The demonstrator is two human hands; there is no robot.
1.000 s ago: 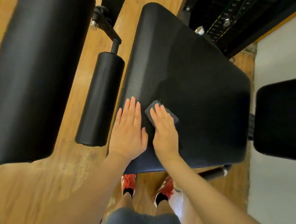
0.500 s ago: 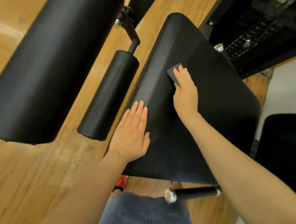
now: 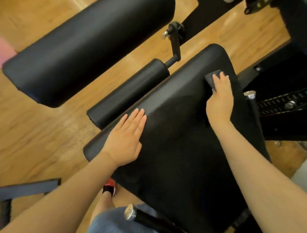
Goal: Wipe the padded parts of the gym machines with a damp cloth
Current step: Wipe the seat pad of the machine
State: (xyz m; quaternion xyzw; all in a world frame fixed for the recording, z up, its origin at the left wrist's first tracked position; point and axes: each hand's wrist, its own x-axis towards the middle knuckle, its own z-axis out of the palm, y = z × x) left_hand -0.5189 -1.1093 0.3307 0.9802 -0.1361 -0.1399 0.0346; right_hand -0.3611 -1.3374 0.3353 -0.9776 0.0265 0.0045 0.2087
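- At nine o'clock from the seat, a long black padded bolster (image 3: 88,47) and a shorter black cylindrical roller pad (image 3: 131,90) run side by side above the brown wood-grain floor (image 3: 33,127); neither is touched by either hand.
- Left hand (image 3: 125,141) lies flat on the seat's near-left edge, fingers straight and together, holding nothing, just bracing.
- Under both hands is the broad black textured seat pad (image 3: 179,153), the padded part I judge to be in hand.
- Right hand (image 3: 220,98) is stretched to one o'clock, fingers fairly straight and pressing the small dark grey folded cloth (image 3: 210,78) onto the pad's far corner; the cloth peeps out past my fingertips, well apart from my left hand.
- Risk: at this reach the cloth could slide off the far edge toward the chrome-capped post (image 3: 249,95) at three o'clock of my hand, since flat fingers only pin it.
- Risk: leaning this far, my braced palm could slip on damp vinyl.
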